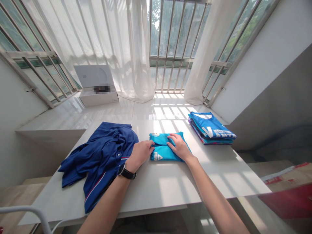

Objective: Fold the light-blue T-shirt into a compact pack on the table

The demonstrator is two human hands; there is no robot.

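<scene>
A folded bright-blue shirt (159,154) lies in a compact bundle on the white table (156,188), with a small printed logo facing up. My left hand (140,155) presses against its left edge, and a black watch sits on that wrist. My right hand (179,147) lies on the bundle's upper right part, fingers angled down across the cloth. To the left, a crumpled navy shirt with a striped trim (102,156) lies under my left forearm. A stack of folded blue printed shirts (209,130) sits at the table's far right.
Beyond the table, an open white box (96,86) with a blurred patch stands on a glossy white ledge (156,112). White curtains and barred windows rise behind it. Cardboard (287,177) lies low at the right, and a white rail (24,211) crosses the lower left corner.
</scene>
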